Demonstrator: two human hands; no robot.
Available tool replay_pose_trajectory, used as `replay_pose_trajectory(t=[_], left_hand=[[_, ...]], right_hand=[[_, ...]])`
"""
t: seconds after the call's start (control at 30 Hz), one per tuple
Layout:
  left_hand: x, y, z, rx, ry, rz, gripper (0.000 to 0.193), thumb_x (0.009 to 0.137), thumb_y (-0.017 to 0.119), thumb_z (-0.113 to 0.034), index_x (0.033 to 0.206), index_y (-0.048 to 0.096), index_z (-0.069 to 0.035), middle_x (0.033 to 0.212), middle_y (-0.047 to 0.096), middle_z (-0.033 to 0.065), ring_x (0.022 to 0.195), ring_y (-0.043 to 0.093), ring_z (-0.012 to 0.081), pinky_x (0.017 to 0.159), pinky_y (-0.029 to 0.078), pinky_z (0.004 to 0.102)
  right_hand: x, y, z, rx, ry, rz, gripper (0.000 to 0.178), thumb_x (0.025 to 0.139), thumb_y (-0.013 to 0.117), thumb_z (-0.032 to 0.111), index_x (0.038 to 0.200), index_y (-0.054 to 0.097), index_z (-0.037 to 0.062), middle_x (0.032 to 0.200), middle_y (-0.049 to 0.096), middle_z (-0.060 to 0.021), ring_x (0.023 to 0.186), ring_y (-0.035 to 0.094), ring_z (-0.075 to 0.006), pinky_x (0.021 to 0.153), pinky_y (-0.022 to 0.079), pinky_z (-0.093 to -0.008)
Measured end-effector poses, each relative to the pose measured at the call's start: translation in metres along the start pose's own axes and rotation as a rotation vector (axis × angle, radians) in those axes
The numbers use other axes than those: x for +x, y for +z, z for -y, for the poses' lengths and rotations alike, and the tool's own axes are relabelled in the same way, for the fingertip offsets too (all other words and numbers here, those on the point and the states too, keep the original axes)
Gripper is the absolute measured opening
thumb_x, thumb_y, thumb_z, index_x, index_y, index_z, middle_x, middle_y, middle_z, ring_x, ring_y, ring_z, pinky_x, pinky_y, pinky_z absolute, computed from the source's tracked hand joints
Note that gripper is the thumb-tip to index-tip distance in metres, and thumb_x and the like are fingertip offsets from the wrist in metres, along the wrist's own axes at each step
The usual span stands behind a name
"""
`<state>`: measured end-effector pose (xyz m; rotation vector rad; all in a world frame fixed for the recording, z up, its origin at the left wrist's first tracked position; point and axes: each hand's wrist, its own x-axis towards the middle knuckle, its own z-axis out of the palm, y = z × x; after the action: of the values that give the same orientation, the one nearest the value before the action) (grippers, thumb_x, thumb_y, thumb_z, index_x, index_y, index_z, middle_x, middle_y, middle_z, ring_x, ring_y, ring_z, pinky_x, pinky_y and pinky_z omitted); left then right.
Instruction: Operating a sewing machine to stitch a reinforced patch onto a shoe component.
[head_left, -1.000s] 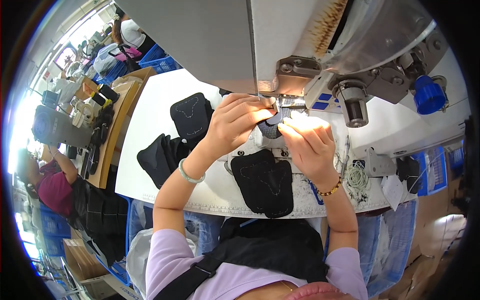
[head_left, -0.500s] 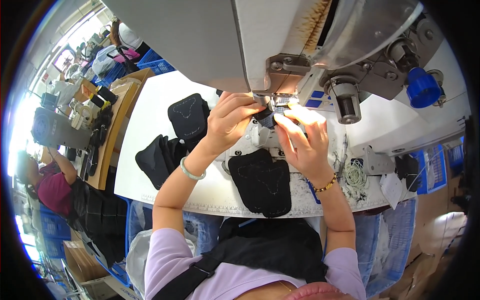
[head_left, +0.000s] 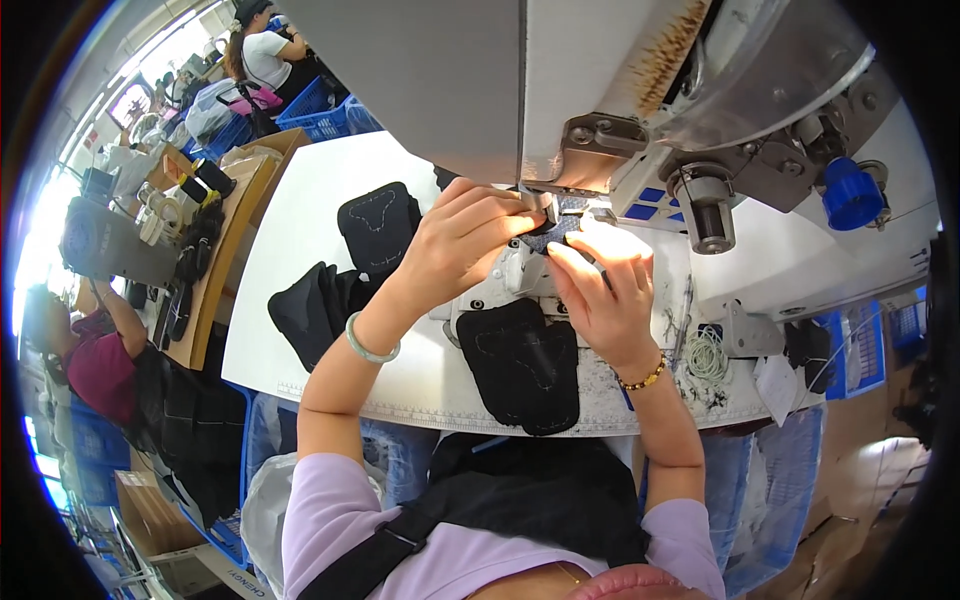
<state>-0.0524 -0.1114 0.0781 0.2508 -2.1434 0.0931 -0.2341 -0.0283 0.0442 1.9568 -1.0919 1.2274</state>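
Both of my hands work at a small dark fabric piece (head_left: 543, 238) under the head of a white sewing machine (head_left: 430, 80). My left hand (head_left: 465, 235) is closed, its thumb and fingertips pinching the left side of the piece beside the presser foot. From the right, my right hand (head_left: 612, 285) holds the near right edge between thumb and fingers. The needle itself is hard to make out. Just nearer me lie black stitched fabric pieces (head_left: 518, 368), overlapping. Left of my left forearm are another black stitched piece (head_left: 378, 228) and a fanned black stack (head_left: 315, 310).
The white table (head_left: 290, 220) has a ruler strip along its near edge. To the right are a coil of pale cord (head_left: 708, 355), dark lint and a blue knob (head_left: 852, 195). Blue baskets (head_left: 855, 345) stand around. Two other people sit at the left.
The view has shifted slightly, so the machine head sits further right. My hands keep their grip on the dark piece, with small shifts of the fingers.
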Motion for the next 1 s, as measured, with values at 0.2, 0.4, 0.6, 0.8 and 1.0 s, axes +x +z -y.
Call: replay_pose_trajectory(t=[0.2,0.4,0.6,0.8,1.0], left_hand=[[0.002,0.0,-0.013,0.124,0.019,0.048,0.029,0.063,0.062,0.006,0.091,0.063,-0.001,0.086,0.058,0.0061,0.079,0.056,0.0237,0.078,0.045,0.0337],[0.01,-0.006,-0.032,0.253,-0.076,0.155,0.026,0.064,0.062,0.004,0.089,0.062,0.001,0.083,0.056,0.0082,0.077,0.056,0.0251,0.074,0.046,0.0342],[0.014,-0.003,-0.042,0.412,-0.02,0.193,0.022,0.063,0.06,0.001,0.085,0.058,0.003,0.077,0.048,0.008,0.071,0.051,0.022,0.072,0.043,0.0325],[0.011,-0.001,-0.036,0.31,-0.055,0.158,0.024,0.067,0.062,-0.004,0.09,0.059,0.003,0.076,0.047,0.0069,0.075,0.051,0.0199,0.075,0.042,0.0325],[-0.011,-0.006,0.017,-0.274,-0.132,0.105,0.05,0.065,0.068,0.002,0.114,0.063,-0.009,0.113,0.062,0.0064,0.098,0.061,0.0265,0.079,0.052,0.032]], right_hand=[[-0.002,-0.001,-0.003,0.041,0.042,0.008,0.028,0.073,0.074,0.011,0.1,0.065,0.0149,0.104,0.058,0.0009,0.085,0.055,-0.0147,0.076,0.041,-0.0308],[0.0,-0.002,-0.004,0.045,0.045,0.001,0.027,0.074,0.073,0.011,0.1,0.065,0.0142,0.103,0.06,0.0009,0.084,0.055,-0.0146,0.073,0.039,-0.0294],[0.003,-0.004,-0.003,0.053,0.098,-0.015,0.025,0.076,0.073,0.013,0.1,0.066,0.0143,0.102,0.062,0.0016,0.081,0.054,-0.0147,0.078,0.037,-0.0308],[0.005,-0.007,-0.005,0.039,0.17,0.049,0.024,0.077,0.07,0.007,0.1,0.066,0.01,0.103,0.064,-0.0013,0.097,0.057,-0.0213,0.088,0.037,-0.0348],[0.006,-0.003,-0.011,0.087,0.164,-0.001,0.026,0.078,0.071,0.014,0.103,0.066,0.0158,0.082,0.06,0.0022,0.079,0.053,-0.0188,0.088,0.038,-0.0371]])
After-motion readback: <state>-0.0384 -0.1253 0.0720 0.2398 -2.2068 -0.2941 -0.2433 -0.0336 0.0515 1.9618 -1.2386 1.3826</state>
